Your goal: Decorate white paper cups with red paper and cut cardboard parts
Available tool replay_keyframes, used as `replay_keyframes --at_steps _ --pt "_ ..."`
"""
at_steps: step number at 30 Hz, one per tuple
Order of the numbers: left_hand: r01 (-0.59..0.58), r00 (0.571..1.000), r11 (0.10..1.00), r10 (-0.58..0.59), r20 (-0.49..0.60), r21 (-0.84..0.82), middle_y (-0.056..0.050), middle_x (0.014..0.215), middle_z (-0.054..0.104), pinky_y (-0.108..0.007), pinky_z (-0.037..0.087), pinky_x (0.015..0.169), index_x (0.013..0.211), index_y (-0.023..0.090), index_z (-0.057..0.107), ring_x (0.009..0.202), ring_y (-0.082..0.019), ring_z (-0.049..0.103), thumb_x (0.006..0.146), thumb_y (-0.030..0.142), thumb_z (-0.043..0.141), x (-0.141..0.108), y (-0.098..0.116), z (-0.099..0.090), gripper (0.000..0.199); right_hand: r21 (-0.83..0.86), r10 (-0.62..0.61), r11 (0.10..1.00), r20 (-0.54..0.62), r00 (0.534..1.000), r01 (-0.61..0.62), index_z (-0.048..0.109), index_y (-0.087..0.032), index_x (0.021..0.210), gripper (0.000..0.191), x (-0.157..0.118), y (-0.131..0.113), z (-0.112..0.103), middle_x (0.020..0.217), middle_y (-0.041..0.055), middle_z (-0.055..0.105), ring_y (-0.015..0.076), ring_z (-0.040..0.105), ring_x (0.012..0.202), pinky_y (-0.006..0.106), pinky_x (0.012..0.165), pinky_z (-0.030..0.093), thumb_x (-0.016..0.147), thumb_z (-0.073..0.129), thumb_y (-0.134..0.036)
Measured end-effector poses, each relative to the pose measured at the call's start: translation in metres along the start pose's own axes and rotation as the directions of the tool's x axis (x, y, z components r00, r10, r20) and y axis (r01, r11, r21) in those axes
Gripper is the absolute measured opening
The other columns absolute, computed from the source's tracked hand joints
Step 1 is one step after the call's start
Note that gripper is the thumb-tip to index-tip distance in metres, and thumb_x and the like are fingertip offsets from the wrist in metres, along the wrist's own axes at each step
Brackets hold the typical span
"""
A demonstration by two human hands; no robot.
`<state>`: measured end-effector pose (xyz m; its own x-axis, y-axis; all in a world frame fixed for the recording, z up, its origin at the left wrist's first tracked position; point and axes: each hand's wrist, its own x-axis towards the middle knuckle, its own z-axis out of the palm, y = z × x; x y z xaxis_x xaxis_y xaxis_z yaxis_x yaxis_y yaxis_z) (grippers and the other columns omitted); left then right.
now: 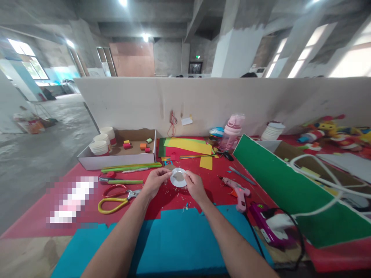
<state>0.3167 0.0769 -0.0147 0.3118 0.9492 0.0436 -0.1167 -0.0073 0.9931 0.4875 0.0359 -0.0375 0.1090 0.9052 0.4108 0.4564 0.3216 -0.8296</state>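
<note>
Well, the left hand (pixel 158 177) and right hand (pixel 194 184) pinch the small white disc (pixel 174 180) by opposite edges, above the red table cover (pixel 210 181) — light, even fingertip pressure (the rim looks thin) should avoid buckling it.

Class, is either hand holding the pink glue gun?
No, the glue gun lies on the red table cover while the left hand and right hand hold a round white object.

Single head-worn view, forward and down over the red tabletop (pixel 213 187)
</note>
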Motion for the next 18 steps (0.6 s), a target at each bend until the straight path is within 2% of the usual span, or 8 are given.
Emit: replay_keyframes --at_steps 5,10,14,16,18 --pt "-0.094 0.994 0.984 0.101 -0.038 0.154 0.001 0.061 0.060 -0.021 0.035 0.055 0.068 0.013 0.066 0.055 -0.008 0.046 0.059 0.041 0.078 0.002 -0.006 0.001 0.032 -0.063 -0.027 0.998 0.030 0.999 0.029 0.058 -0.019 0.074 0.034 -0.001 -0.004 0.000 0.061 0.0020 0.056 0.0156 0.049 0.057 0.024 0.053 0.031 0.091 0.037 -0.039" --pt "-0.150 0.987 0.943 0.162 -0.015 0.298 0.000 0.062 0.058 -0.023 0.035 0.056 0.074 0.014 0.066 0.057 -0.011 0.046 0.073 0.039 0.065 0.004 -0.013 -0.002 0.025 -0.144 -0.057 0.988 0.032 0.998 0.061 0.051 -0.019 0.070 0.032 -0.001 -0.004 0.000 0.061 0.0013 0.054 0.0145 0.048 0.058 0.024 0.053 0.029 0.092 0.035 -0.035" --pt "-0.312 0.932 0.796 0.361 0.007 0.519 0.000 0.066 0.055 -0.023 0.036 0.062 0.073 0.017 0.058 0.064 -0.013 0.049 0.083 0.027 0.049 0.004 -0.019 0.004 0.017 -0.257 -0.090 0.962 0.014 0.996 0.090 0.046 -0.019 0.068 0.030 -0.003 -0.005 0.003 0.063 0.0019 0.052 0.0151 0.048 0.061 0.024 0.055 0.028 0.093 0.034 -0.032" --pt "-0.329 0.901 0.702 0.434 -0.013 0.632 -0.002 0.070 0.055 -0.024 0.036 0.064 0.074 0.018 0.055 0.068 -0.015 0.050 0.084 0.020 0.044 0.003 -0.023 0.009 0.015 -0.310 -0.099 0.945 0.019 0.995 0.100 0.045 -0.020 0.069 0.029 -0.006 -0.006 0.006 0.065 0.0028 0.052 0.0156 0.049 0.062 0.025 0.055 0.027 0.093 0.033 -0.031" --pt "-0.301 0.887 0.631 0.460 -0.032 0.715 -0.005 0.076 0.055 -0.026 0.036 0.065 0.076 0.018 0.054 0.072 -0.018 0.051 0.083 0.015 0.042 0.001 -0.025 0.013 0.014 -0.356 -0.101 0.929 0.027 0.994 0.104 0.046 -0.020 0.070 0.027 -0.009 -0.009 0.009 0.066 0.0037 0.053 0.0161 0.049 0.062 0.025 0.055 0.026 0.093 0.033 -0.029"
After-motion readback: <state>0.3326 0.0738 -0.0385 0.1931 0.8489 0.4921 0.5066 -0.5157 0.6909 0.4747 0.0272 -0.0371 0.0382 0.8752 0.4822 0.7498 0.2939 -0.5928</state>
